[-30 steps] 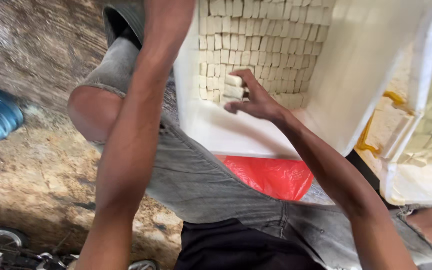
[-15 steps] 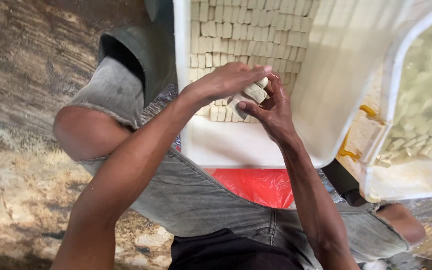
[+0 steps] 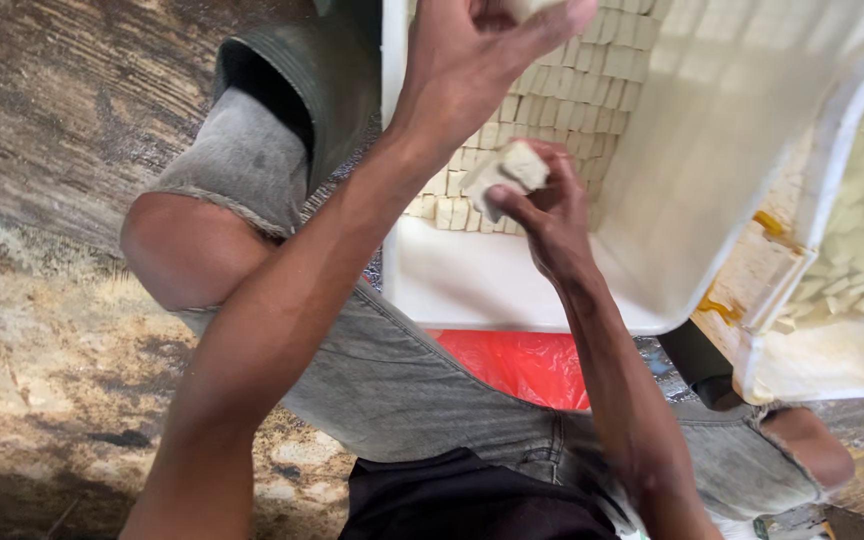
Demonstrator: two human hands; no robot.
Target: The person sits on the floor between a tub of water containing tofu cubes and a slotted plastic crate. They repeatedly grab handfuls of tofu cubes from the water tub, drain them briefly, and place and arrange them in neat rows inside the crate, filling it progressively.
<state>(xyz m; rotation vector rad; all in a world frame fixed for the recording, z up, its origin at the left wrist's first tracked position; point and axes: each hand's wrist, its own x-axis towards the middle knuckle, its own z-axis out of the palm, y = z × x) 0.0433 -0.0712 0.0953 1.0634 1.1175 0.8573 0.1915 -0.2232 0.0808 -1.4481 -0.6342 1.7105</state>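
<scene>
We hold a pale block [image 3: 508, 172] in our right hand [image 3: 544, 212]; our left hand [image 3: 472, 55] pinches another over the white tub [image 3: 512, 295]

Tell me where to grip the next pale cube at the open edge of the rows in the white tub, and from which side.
Take a cube from the front row by its two side faces, coming from the bare tub floor. That near face is exposed, while the rows behind are packed tight. The right hand pinches its cube the same way; the left hand works above.

Left hand [image 3: 477, 55] raised, right hand [image 3: 542, 215] pinched.
</scene>
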